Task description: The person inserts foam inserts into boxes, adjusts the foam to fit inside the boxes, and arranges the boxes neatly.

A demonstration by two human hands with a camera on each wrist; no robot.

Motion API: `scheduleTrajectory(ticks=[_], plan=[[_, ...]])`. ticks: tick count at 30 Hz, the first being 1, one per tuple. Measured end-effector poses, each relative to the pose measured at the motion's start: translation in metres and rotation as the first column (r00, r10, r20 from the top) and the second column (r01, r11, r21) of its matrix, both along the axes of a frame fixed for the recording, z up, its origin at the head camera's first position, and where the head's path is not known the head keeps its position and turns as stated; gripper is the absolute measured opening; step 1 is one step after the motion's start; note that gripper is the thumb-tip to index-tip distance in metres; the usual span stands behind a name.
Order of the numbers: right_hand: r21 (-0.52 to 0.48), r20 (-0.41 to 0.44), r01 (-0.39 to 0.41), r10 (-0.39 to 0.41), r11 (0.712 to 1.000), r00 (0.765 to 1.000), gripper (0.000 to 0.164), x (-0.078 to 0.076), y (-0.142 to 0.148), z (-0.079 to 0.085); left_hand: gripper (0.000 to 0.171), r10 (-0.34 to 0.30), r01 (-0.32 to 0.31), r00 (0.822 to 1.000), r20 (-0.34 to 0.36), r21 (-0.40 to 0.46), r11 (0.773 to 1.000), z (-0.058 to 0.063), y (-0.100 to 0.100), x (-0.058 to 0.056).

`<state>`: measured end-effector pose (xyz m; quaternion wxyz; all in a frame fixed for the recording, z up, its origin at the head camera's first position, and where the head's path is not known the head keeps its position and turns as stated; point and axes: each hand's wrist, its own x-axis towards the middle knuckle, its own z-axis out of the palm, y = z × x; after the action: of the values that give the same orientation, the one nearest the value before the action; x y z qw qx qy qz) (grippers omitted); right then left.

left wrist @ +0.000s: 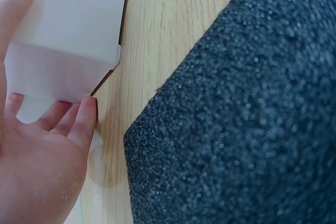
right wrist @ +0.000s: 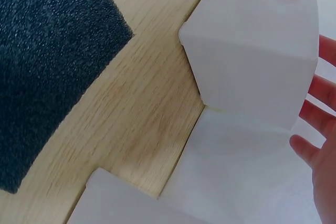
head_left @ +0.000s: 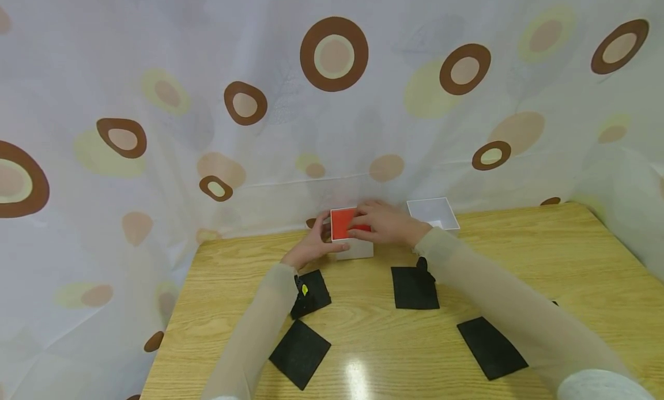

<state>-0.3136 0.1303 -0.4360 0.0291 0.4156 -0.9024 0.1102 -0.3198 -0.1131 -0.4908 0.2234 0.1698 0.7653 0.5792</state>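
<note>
A white box with a bright red inside stands at the back of the wooden table, against the patterned cloth. My left hand grips its left side, thumb along the front face and fingers round the far side. In the left wrist view, fingertips press at the box's lower edge. My right hand reaches over the right rim from above, relaxed fingers spread over the red. In the right wrist view its fingers pass behind the box wall, their tips partly hidden.
A second white open box stands to the right, partly behind my right wrist. Several black foam squares lie on the table, among them one in the middle, one at front left and one at right. The patterned cloth rises behind.
</note>
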Motion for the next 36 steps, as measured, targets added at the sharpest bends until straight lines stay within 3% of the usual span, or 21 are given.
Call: scheduleTrajectory(ticks=[8, 17, 36], plan=[[0.033, 0.028, 0.018, -0.019, 0.999, 0.999, 0.036, 0.005, -0.001, 0.002, 0.103, 0.006, -0.006, 1.0, 0.009, 0.011, 1.0, 0.0, 0.001, 0.001], [0.043, -0.025, 0.068, -0.067, 0.997, 0.997, 0.052, 0.006, 0.001, 0.002, 0.102, 0.008, -0.008, 1.0, 0.005, 0.011, 1.0, 0.001, 0.001, 0.003], [0.193, -0.062, 0.129, -0.12, 0.973, 0.991, 0.07, 0.01, -0.012, -0.002, 0.096, 0.002, -0.001, 1.0, -0.01, 0.032, 0.999, -0.001, 0.001, 0.004]])
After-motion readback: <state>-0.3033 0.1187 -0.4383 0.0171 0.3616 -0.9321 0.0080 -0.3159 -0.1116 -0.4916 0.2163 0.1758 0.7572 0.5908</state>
